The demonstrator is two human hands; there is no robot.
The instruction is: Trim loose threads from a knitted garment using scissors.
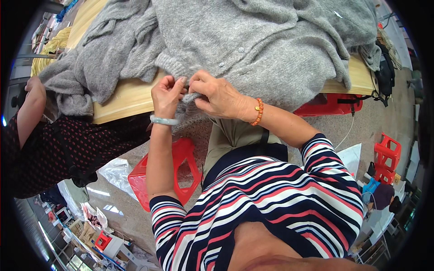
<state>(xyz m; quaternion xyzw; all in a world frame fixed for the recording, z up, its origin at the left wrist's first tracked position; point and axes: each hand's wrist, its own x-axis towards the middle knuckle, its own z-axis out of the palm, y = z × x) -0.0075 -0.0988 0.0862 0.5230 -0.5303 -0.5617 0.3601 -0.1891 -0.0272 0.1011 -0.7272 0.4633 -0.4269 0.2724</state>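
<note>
A grey knitted cardigan [199,34] with small decorated buttons spreads over the wooden table and hangs past its near edge. At that edge my left hand [166,95] is closed in a pinch on a bit of the grey knit, thumb against fingers. Close beside it on the right, my right hand [219,96] has its fingers bent around a bunched part of the same cardigan. Whether a thread or a small tool is between the fingertips is too small to tell. A pale bangle circles my left wrist, an orange bead bracelet my right.
The wooden table [129,97] shows bare along its near edge. A co-worker in a dotted dark garment [77,147] stands close at my left, one arm on the grey knitwear. Red plastic stools [147,174] stand by my legs and under the table. Clear plastic sheeting [116,174] lies on the floor.
</note>
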